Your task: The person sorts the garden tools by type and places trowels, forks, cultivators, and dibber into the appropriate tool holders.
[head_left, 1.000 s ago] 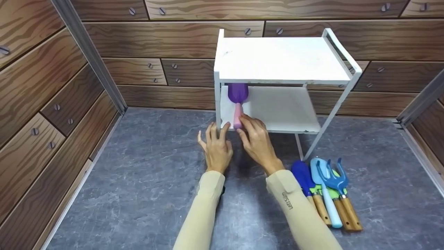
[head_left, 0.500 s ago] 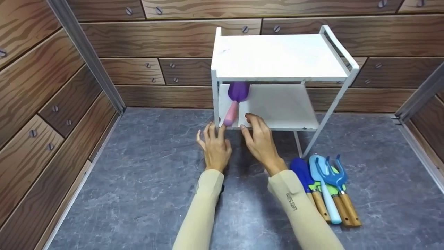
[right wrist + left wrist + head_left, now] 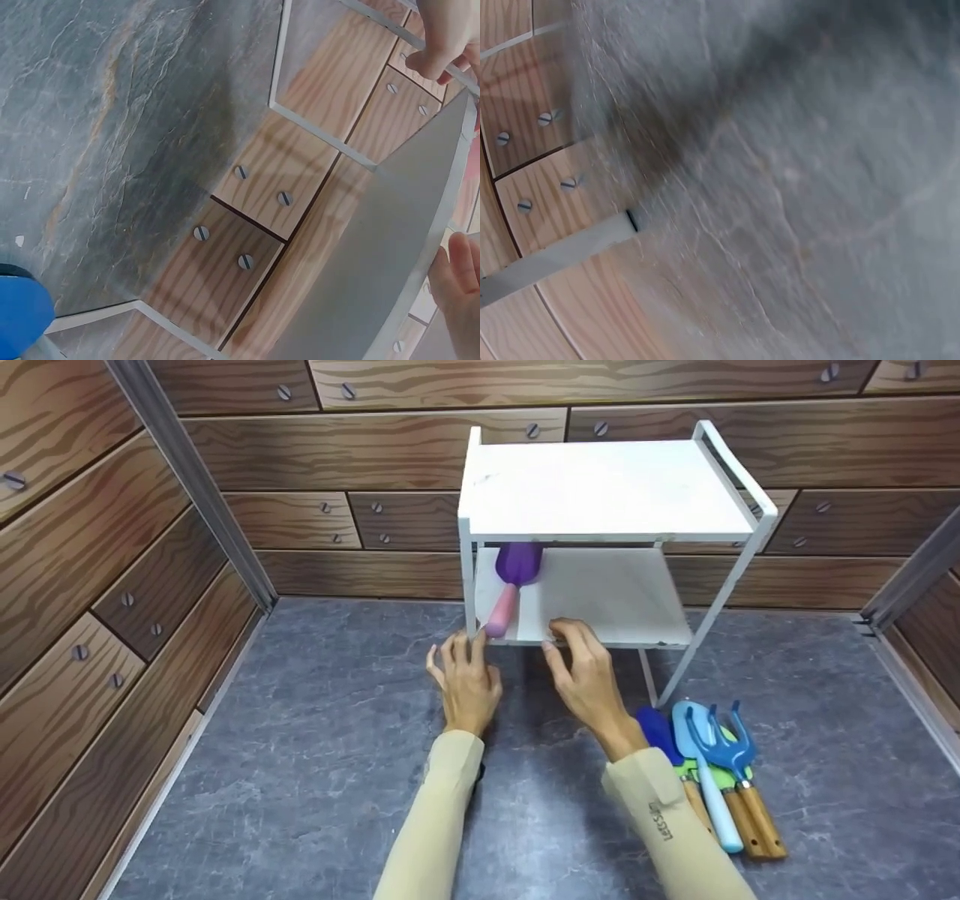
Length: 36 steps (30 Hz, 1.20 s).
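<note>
A purple garden trowel (image 3: 518,562) with a pink handle lies on the lower shelf (image 3: 600,592) of a small white two-tier rack, at its left side. Its blade is partly hidden under the top shelf (image 3: 615,484). My left hand (image 3: 469,690) holds the rack's front left leg, close to the end of the pink handle; the right wrist view shows this left hand (image 3: 442,37) with the leg between thumb and fingers. To the right of the trowel, my right hand (image 3: 589,679) hovers at the lower shelf's front edge, fingers loosely bent around nothing. The left wrist view shows no hand.
Several garden tools lie together on the grey floor (image 3: 337,750) right of the rack: a dark blue trowel (image 3: 658,733), a light blue trowel (image 3: 718,806), a blue hand fork (image 3: 724,750) and something green beneath. Wood-patterned walls (image 3: 315,450) stand behind and at the sides.
My right hand has let go of the pink handle and moved right. The handle's end has swung left toward the rack's front left leg. My left hand stays about where it was.
</note>
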Motion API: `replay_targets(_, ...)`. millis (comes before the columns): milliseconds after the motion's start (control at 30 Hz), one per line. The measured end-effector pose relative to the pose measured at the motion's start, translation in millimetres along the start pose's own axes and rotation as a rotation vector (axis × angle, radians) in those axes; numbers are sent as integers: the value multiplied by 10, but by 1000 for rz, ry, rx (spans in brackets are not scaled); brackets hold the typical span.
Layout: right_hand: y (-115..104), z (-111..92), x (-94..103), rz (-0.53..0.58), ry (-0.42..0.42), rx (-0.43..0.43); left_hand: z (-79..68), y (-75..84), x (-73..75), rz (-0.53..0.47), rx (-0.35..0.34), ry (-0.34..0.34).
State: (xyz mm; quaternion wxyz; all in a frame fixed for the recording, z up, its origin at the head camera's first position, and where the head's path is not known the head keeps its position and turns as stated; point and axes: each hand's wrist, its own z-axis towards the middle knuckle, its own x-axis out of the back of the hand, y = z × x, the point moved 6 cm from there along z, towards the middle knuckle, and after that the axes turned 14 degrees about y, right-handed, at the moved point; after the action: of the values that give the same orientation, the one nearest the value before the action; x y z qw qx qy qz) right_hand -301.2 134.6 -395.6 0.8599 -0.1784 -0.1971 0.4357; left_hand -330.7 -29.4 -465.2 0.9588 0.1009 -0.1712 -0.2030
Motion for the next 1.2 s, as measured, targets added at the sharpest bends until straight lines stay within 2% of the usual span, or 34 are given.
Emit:
replay_targets(167,1,-59,109,4,22,15,-1,9,-19,4,8,-11)
replay_targets(367,56,-92,269,-3,57,-6,8,-15,-11,19,9,-23)
replay_targets(600,123,-94,403,-71,65,-18,-3,9,-15,-4,8,-21)
replay_targets(933,209,-179,567,-194,82,-59,-5,15,-20,-27,56,-26)
replay_targets(1200,256,-186,700,-298,105,-78,-13,25,-35,-20,51,-47)
